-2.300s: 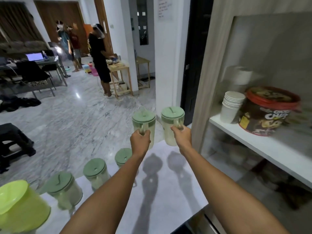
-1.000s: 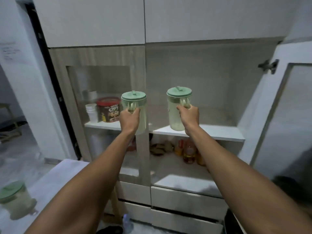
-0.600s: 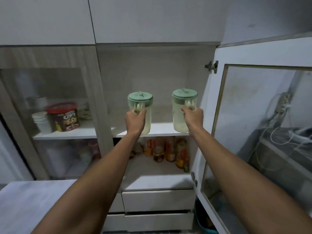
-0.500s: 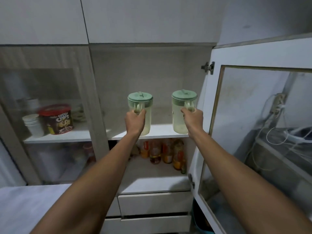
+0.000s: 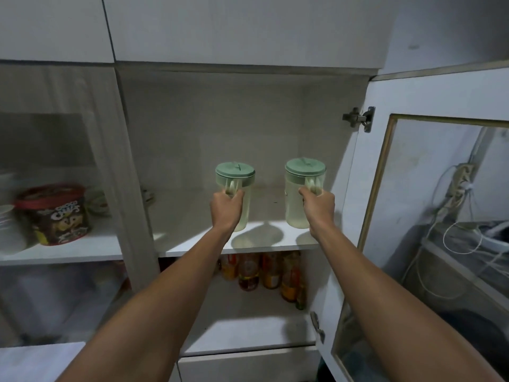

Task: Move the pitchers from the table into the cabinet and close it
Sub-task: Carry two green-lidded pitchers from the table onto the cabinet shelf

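Note:
Two pale clear pitchers with green lids are inside the open right bay of the cabinet, over its white middle shelf (image 5: pixel 192 244). My left hand (image 5: pixel 225 209) grips the handle of the left pitcher (image 5: pixel 235 180). My right hand (image 5: pixel 318 206) grips the handle of the right pitcher (image 5: pixel 296 199). Both pitchers are upright, with their bases at or just above the shelf; I cannot tell if they touch it. The cabinet door (image 5: pixel 385 188), with a glass pane, stands swung open to the right.
Several bottles (image 5: pixel 261 274) stand on the lower shelf. Behind the shut left glass door are a red-lidded cereal tub (image 5: pixel 53 213) and stacked white cups (image 5: pixel 8 230). A white table corner (image 5: pixel 35 362) is at bottom left. Cables and an appliance show through the open door's glass.
I have stepped closer to the cabinet and both hands have carried the pitchers forward into the open bay, over the middle shelf. Earlier they were lifted from the table.

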